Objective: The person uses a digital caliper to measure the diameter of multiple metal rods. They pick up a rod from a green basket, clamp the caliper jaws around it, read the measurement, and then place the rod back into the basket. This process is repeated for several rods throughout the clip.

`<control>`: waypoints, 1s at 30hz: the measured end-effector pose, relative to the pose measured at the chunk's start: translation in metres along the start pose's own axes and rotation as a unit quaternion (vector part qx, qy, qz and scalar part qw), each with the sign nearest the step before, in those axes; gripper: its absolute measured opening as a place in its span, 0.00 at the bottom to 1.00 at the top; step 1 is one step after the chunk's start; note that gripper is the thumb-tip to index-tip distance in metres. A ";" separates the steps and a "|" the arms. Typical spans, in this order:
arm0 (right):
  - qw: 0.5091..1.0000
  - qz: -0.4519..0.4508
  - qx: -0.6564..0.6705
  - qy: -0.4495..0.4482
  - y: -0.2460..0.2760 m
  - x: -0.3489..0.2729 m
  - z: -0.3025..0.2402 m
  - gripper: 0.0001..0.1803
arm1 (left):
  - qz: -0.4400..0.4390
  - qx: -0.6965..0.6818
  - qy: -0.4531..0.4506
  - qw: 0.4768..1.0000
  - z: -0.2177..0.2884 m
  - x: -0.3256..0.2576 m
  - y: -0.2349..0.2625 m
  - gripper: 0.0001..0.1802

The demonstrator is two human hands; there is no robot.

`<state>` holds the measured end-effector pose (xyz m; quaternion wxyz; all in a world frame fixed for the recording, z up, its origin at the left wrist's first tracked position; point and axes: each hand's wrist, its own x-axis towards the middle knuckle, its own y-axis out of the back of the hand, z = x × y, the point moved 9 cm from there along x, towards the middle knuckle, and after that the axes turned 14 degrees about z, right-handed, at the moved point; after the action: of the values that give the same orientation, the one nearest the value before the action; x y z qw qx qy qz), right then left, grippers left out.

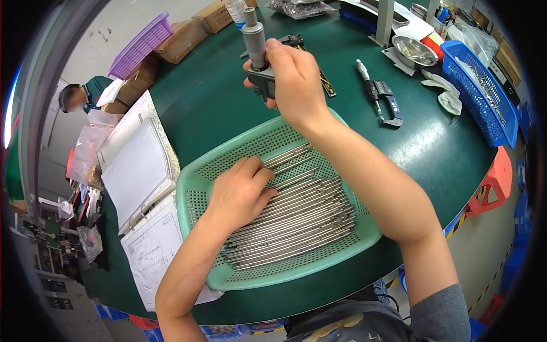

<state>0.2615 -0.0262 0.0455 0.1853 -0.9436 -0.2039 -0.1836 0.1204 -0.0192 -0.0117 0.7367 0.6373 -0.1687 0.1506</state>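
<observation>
Your right hand (292, 80) is raised over the green bench (211, 97), fingers wrapped tight round the dark frame of a micrometer (256, 48), whose grey barrel stands upright above your knuckles. Your left hand (242, 191) lies palm down in a pale green perforated tray (196, 228) just in front of you, its fingers curled onto the near end of a heap of slim steel rods (307, 219); whether a single rod is pinched between them cannot be made out. The rods lie side by side, running from the lower left to the upper right of the tray, and fill most of its floor.

A second micrometer (380, 94) rests flat on the bench to the right of your raised hand, well apart from it. Beyond that lie a pair of white gloves (444, 91), a shallow metal bowl (413, 50) and a blue plastic basket (484, 94) at the bench's right edge. On your left, touching the tray's side, sit a clear-covered binder (137, 171) and a printed sheet of paper (151, 245). Cardboard boxes (182, 40) and a purple basket (139, 45) stand at the far left edge of the bench, where another person (85, 94) in dark green works below bench level.
</observation>
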 end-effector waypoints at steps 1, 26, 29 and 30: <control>1.000 -0.003 0.006 -0.006 0.000 0.000 0.000 0.24 | 0.012 -0.007 -0.004 1.000 0.002 0.001 0.002 0.13; 0.986 -0.017 0.044 -0.157 -0.013 -0.018 0.005 0.23 | -0.052 -0.037 0.059 0.996 -0.005 -0.019 -0.017 0.07; 0.987 -0.009 0.041 -0.153 -0.010 -0.017 -0.001 0.25 | -0.065 -0.043 0.051 0.996 -0.007 -0.018 -0.022 0.07; 0.988 -0.022 0.026 -0.152 -0.013 -0.020 -0.002 0.25 | -0.076 -0.040 0.055 0.995 -0.007 -0.022 -0.023 0.08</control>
<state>0.2380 -0.0227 0.0425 0.1729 -0.9506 -0.2550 -0.0365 0.1112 -0.0156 -0.0425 0.7792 0.6088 -0.0851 0.1224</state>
